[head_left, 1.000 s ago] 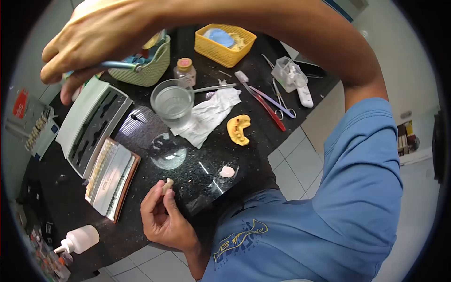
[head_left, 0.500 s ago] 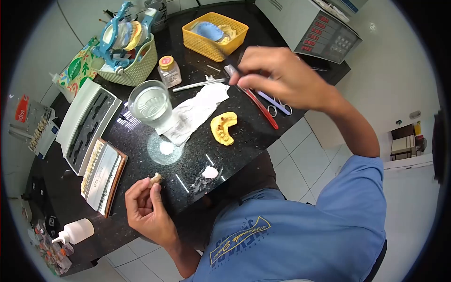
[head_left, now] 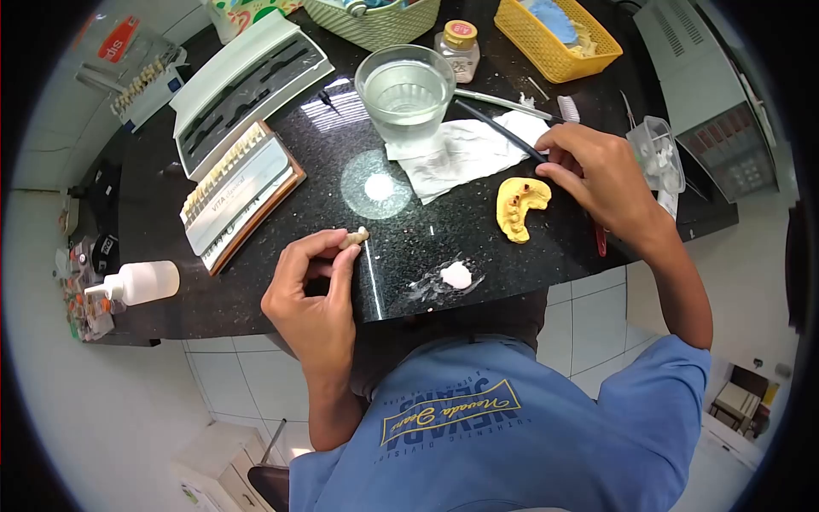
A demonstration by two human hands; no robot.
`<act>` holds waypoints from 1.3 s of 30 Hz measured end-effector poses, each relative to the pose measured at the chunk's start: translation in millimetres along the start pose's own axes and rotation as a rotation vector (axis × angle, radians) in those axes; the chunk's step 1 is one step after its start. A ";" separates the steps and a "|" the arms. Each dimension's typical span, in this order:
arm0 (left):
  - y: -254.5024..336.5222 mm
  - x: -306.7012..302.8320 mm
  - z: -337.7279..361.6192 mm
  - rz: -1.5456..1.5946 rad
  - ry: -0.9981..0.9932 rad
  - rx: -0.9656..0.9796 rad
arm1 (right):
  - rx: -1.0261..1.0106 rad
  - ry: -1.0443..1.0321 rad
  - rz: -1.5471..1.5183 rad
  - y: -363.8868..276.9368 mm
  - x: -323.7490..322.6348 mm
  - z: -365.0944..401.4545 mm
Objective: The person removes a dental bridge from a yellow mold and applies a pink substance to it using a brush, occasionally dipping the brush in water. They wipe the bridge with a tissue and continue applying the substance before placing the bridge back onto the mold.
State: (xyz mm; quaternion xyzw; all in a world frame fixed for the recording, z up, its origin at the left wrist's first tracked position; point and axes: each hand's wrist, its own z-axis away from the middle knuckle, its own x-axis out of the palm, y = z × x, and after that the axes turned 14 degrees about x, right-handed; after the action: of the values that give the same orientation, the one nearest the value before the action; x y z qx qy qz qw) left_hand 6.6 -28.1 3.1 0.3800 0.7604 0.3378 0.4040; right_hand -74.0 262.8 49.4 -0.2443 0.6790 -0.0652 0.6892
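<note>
My left hand (head_left: 311, 294) pinches a small beige dental piece (head_left: 356, 238), like a few joined teeth, between thumb and fingertips above the black counter. In my right hand (head_left: 597, 175) is a slim black pen-like tool (head_left: 503, 132); its far end points toward the glass of water (head_left: 405, 90) and lies over a folded white tissue (head_left: 465, 158). I cannot make out what kind of tip it has. Just below that hand rests a yellow dental cast (head_left: 517, 209) with dark holes along its arch. A mound of pale pink-white powder (head_left: 456, 275) sits near the front edge, smeared around.
A tooth shade guide (head_left: 239, 196) and an opened white case (head_left: 247, 94) stand on the left, with a squeeze bottle (head_left: 145, 282) nearer. Behind are a capped jar (head_left: 458, 55), a yellow basket (head_left: 554, 51) and a green basket (head_left: 375, 26). A machine (head_left: 708, 94) stands right.
My right hand has come down from over the counter's back right to beside the cast, still with the black tool. The view has shifted; my left hand keeps its pinch on the dental piece.
</note>
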 end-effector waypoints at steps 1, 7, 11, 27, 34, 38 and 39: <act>0.0 0.3 -0.5 -0.022 -0.011 0.006 | 0.006 0.012 -0.003 0.3 -0.4 0.1; 0.5 -2.5 -2.8 -0.090 -0.078 0.009 | 0.000 0.055 0.022 -0.5 -8.2 3.2; 3.6 -6.1 -7.0 -0.188 -0.113 0.038 | -0.042 0.101 0.041 -3.2 -14.8 3.4; 25.3 -44.6 -67.5 -0.173 -0.056 0.152 | -0.603 0.451 0.070 -75.8 -71.4 -76.3; -14.1 -32.9 -208.5 -0.409 0.024 0.445 | -0.761 0.338 0.215 -147.4 -37.5 -201.1; -79.8 -15.6 -264.2 -0.252 0.117 0.162 | -0.541 0.098 0.511 -178.4 1.3 -278.0; -102.1 -12.6 -271.7 -0.165 0.159 0.152 | -0.519 0.066 0.567 -184.6 6.6 -288.8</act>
State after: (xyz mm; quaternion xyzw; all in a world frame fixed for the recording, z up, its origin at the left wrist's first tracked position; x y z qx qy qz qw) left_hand -256.4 -144.3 44.8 0.3177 0.8421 0.2743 0.3388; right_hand -308.4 27.3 133.9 -0.2109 0.7352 0.2945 0.5730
